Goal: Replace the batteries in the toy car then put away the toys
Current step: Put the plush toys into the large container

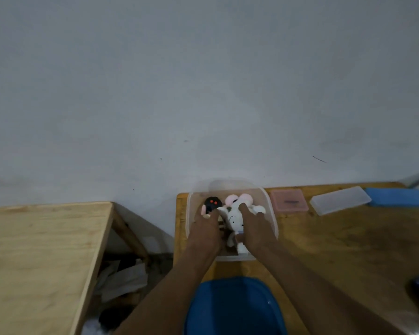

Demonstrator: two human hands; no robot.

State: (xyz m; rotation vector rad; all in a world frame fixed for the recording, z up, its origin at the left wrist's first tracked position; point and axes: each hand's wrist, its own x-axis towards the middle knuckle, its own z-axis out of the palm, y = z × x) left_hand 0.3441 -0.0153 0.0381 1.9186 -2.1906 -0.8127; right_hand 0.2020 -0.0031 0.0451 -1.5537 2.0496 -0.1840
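Note:
A clear plastic storage box [272, 209] stands at the back left of the wooden table, against the wall. Inside it lie a white plush toy with pink ears [235, 215] and a black toy with red dots [213, 203]. Both my hands are down inside the box. My right hand [254, 229] grips the white plush from its right side. My left hand [206, 228] rests beside the black toy with its fingers on the toys; what it holds is hidden. No toy car shows.
A blue lid [235, 308] lies on the table [348, 250] just in front of the box. A pink case [289, 200], a clear case [340, 199] and a blue case [397, 196] line the back edge. A second wooden table [34, 250] stands left, across a cluttered gap.

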